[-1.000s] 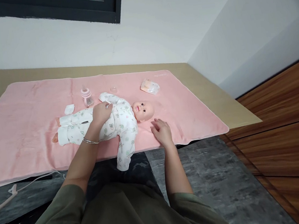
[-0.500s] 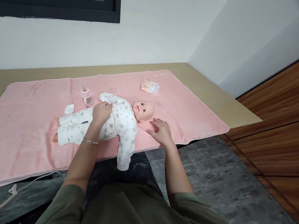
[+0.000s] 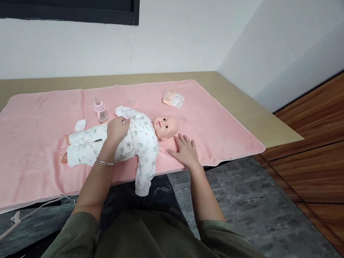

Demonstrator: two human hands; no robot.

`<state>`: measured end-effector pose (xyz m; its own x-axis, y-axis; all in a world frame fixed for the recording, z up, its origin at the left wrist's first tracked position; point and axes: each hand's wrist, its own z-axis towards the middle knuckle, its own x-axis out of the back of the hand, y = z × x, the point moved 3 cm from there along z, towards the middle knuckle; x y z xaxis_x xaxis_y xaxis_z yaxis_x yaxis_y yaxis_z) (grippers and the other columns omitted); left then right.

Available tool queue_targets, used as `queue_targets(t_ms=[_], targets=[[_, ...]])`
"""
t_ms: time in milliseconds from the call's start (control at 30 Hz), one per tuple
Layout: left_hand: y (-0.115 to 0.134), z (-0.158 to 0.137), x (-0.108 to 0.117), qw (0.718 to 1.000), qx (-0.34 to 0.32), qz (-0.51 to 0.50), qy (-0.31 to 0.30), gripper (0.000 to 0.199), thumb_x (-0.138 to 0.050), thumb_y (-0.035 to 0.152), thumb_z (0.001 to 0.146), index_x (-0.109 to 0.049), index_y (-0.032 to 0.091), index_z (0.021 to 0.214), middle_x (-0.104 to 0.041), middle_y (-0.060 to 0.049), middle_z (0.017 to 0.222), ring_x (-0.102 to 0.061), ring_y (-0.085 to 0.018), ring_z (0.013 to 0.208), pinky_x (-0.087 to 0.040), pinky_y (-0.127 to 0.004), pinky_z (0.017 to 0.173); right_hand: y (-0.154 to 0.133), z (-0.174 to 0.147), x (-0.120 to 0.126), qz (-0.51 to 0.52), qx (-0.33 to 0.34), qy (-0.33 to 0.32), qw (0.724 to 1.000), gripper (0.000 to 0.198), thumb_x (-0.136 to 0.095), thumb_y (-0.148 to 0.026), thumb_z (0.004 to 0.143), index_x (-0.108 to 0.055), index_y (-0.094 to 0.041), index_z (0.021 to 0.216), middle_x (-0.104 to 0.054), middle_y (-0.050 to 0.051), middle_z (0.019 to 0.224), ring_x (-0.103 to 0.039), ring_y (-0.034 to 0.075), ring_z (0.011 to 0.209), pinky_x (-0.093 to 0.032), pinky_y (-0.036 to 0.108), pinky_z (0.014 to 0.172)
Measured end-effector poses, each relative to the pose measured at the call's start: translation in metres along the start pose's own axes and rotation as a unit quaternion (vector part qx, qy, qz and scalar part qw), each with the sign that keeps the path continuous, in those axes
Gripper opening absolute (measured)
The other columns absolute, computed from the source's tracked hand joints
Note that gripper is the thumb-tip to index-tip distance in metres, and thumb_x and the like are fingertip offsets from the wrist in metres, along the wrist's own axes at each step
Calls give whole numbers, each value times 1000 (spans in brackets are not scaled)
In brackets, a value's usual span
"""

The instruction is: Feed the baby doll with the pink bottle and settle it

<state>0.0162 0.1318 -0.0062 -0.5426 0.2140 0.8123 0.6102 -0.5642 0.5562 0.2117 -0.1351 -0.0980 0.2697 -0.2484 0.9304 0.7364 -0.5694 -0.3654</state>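
A baby doll [image 3: 141,135] in white printed clothes lies face up on a pink blanket [image 3: 222,127], its head to the right and its feet to the left. Across the doll's belly rests my left hand [image 3: 117,129], fingers laid over the clothing, with a silver bangle on the wrist. My right hand [image 3: 187,151] is flat on the blanket below the doll's head, fingers spread and holding nothing. One sleeve of the doll hangs over the front edge of the table.
Beyond the doll stand a pink-topped baby bottle [image 3: 100,111] and a small clear cap [image 3: 131,102]. A folded white cloth [image 3: 80,125] lies near the doll's feet, and a plastic packet [image 3: 173,99] above its head. Wooden cabinetry [image 3: 325,127] is at the right.
My right hand has settled flatter on the blanket, its fingers spread wider. My left hand stays on the doll's belly.
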Motion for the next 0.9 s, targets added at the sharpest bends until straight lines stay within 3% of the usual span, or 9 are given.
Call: queue_targets(t_ms=[300,533,733,900], targets=[[-2,1,-1,1000,0,6,2,39,-44,42,94,-75,20,100,-77,-9,105,-67,-26,99,-46,-34,85,-2,2,1,-18,-26,-13,999,89,-45,-77,86,-37,-21,155,-21,11,166,-13,35,157,-7,66,125],[-1,0,-1,1000,-3,2,3,38,-44,41,94,-75,20,100,-78,-8,103,-67,-25,96,-45,-33,83,0,1,1,-16,-19,-14,1000,65,-41,-71,92,-48,-39,147,-21,6,167,-14,34,157,-9,65,124],[-1,1,-1,1000,-3,-2,4,38,-44,41,94,-76,20,100,-78,-8,103,-68,-25,97,-45,-33,82,9,3,-1,54,0,25,998,32,-56,-53,94,-71,-41,120,-43,1,156,-26,29,154,-8,63,125],[-1,1,-1,1000,-2,-4,4,38,-45,41,93,-76,20,100,-78,-9,104,-68,-26,98,-45,-34,82,13,3,-1,111,4,47,993,19,-65,-44,90,-77,-37,103,-54,1,148,-35,26,150,-9,61,125]])
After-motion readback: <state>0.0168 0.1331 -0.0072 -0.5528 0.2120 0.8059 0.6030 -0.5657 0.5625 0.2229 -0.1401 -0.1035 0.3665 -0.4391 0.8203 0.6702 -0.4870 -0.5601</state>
